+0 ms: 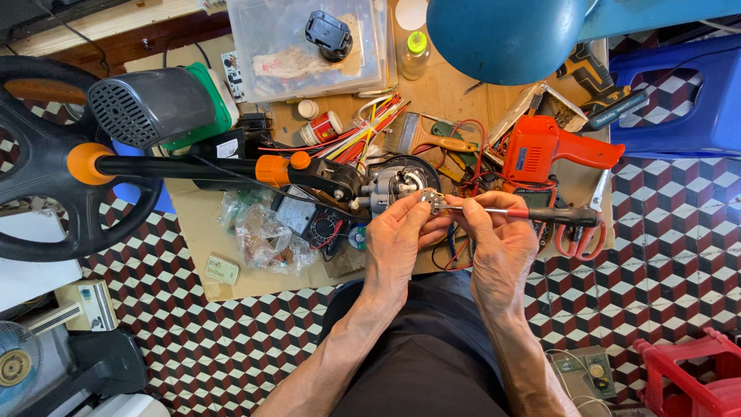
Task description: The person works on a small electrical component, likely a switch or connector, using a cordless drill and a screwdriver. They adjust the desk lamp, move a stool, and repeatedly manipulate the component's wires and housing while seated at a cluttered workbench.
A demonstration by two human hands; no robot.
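Item one: our left hand (397,232) pinches a small metal fitting (432,201) at the end of the fan motor (390,188), which rests on the low surface (455,93) just past our knees. Item two: our right hand (494,235) is closed around the shaft of a screwdriver with a red-and-black handle (552,215); its long axis runs left to right, the tip meeting the fitting, the handle pointing away to the right. Both hands are at the fitting, the left nearer the motor.

Packages and labels, by place:
- clear plastic box (309,42), far edge, holding a white packet with red print;
- small bottle with a yellow-green cap (415,52), right of the box;
- round red-and-white tin (323,127), centre left;
- pale green carton (221,270), near left corner;
- orange soldering gun (544,147) with a blue label, right.
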